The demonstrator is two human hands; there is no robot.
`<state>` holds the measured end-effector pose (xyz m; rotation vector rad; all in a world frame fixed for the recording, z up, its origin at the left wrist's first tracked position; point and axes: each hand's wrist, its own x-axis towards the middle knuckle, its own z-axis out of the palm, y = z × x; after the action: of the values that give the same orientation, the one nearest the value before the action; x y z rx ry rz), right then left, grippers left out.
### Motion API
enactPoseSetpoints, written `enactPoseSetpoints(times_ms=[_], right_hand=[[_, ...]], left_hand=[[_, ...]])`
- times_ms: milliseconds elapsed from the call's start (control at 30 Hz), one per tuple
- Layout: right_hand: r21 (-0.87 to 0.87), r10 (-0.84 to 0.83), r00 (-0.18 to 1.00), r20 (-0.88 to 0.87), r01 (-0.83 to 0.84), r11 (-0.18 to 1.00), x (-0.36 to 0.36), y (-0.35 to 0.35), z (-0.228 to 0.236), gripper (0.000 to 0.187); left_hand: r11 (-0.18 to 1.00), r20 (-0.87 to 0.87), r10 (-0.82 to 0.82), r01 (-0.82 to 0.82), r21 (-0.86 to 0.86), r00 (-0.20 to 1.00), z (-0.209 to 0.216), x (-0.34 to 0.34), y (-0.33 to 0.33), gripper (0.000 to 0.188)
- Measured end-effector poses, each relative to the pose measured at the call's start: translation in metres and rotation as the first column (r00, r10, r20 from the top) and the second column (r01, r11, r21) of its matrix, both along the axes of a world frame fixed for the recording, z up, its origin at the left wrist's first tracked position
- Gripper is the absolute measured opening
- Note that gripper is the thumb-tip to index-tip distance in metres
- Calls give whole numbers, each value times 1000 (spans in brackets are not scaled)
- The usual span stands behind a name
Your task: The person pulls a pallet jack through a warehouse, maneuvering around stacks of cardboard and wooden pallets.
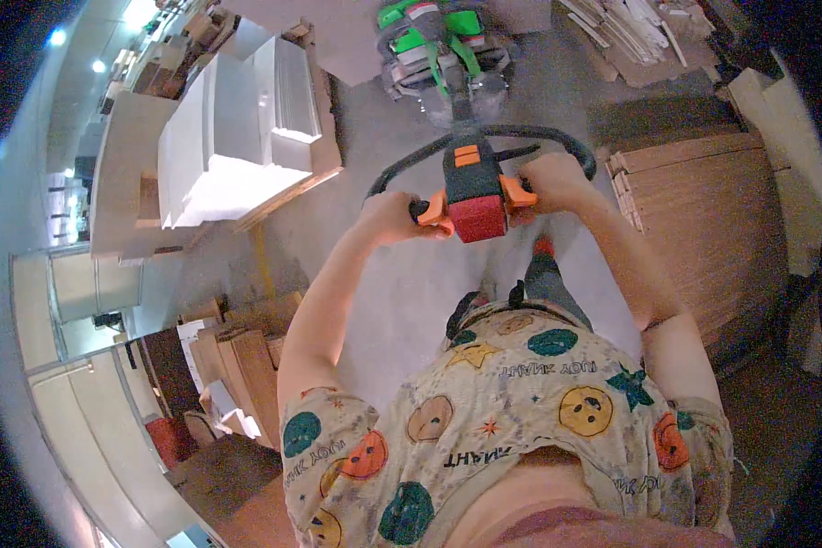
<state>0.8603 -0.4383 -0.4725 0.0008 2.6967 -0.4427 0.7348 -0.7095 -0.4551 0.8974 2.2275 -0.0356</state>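
Note:
Both of my arms stretch forward to the control handle (474, 178) of a powered pallet truck. The handle has a black head, a red end, orange levers and a black loop on each side. My left hand (397, 217) is wrapped round the left grip beside its orange lever. My right hand (553, 187) closes round the right grip, next to the other orange lever. Beyond the handle, at the top of the view, stands the green and black truck body (438, 46). Parts of the grips are hidden under my fingers.
To the left, a stack of white panels (237, 137) sits on a wooden pallet. Large brown boards (703, 219) are piled at my right. Loose pale strips (630, 36) lie at the far right. Brown boards (247, 365) stand at the lower left. Grey floor (388, 306) runs between them.

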Motion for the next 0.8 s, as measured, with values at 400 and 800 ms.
enactPoseSetpoints(times_ms=[400, 800], right_hand=[[-71, 96, 993, -68, -101, 992, 25, 50, -48, 62], [-13, 137, 991, 15, -136, 991, 41, 37, -48, 55]], left_hand=[[998, -57, -8, 5, -61, 998, -8, 25, 55, 70], [998, -58, -20, 16, -65, 998, -23, 37, 41, 71]])
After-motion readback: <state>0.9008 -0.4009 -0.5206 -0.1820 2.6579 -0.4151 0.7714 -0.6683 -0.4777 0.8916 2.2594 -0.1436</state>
